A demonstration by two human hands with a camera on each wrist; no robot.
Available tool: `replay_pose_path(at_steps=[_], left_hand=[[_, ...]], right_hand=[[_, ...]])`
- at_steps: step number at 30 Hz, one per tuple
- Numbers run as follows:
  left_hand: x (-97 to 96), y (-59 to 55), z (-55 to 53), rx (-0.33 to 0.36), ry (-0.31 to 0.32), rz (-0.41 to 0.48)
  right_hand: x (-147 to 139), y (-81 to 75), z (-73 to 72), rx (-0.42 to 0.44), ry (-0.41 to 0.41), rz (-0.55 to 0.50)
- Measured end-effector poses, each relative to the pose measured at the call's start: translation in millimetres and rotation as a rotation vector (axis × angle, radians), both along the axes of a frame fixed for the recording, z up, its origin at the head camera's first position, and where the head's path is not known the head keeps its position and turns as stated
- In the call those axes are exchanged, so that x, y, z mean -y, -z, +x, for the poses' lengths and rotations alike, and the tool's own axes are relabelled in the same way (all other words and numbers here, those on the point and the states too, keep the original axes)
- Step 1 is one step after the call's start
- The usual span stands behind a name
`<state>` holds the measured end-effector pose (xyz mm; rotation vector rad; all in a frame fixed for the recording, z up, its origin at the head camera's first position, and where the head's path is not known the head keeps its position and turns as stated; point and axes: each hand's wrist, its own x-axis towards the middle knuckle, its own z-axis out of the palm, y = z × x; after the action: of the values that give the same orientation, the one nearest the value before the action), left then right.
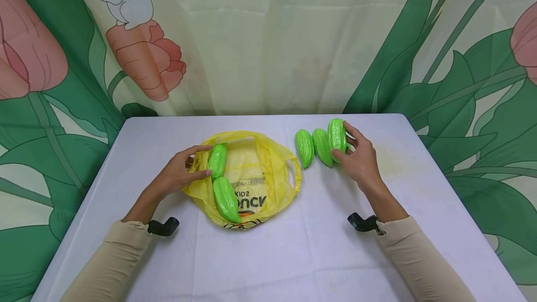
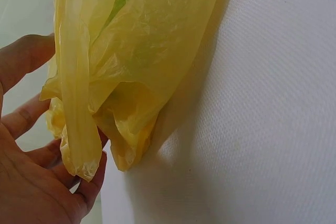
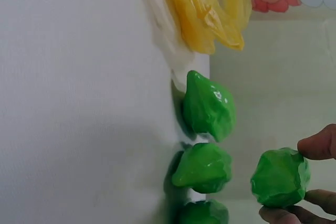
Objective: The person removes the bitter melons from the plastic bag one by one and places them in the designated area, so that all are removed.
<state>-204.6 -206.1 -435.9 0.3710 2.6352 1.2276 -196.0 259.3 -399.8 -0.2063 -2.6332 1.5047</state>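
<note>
A yellow plastic bag (image 1: 277, 176) with dark print lies spread with its mouth upward. Two glossy green ridged gourds (image 1: 226, 199) are in it, end to end along its left side. My left hand (image 1: 184, 169) holds the bag's left rim, thumb and forefinger beside the upper gourd (image 1: 218, 160); in the left wrist view a bag handle (image 2: 79, 124) hangs over my fingers. With thumb and fingertips, my right hand (image 1: 358, 160) grips another green gourd (image 3: 281, 177), held above the table. Beneath and beside it lie three more gourds (image 3: 210, 106), the rightmost mostly hidden by the hand in the head view.
Everything stands on a table with a white cloth (image 1: 260, 264). Behind it hangs a curtain (image 1: 272, 59) printed with tulips, leaves and a rabbit on a carrot. A black wrist camera (image 1: 163, 226) sits on the left wrist and another (image 1: 362, 223) on the right.
</note>
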Motion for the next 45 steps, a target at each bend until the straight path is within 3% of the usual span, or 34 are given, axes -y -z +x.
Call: replay_pose_path(at_steps=[17,35,45], left_hand=[[-0.7,-1.2,1.8,-0.007,0.005,0.012],[1.8,3.6,-1.1,-0.003,-0.002,0.008],[2.6,5.6,-2.0,-0.014,0.005,0.015]], right_hand=[[-39,-0.7,-11.9,0.018,0.039,0.023],[-72,16.3,-27.6,0.054,-0.008,0.119],[-83,26.5,-34.5,0.121,-0.036,0.133]])
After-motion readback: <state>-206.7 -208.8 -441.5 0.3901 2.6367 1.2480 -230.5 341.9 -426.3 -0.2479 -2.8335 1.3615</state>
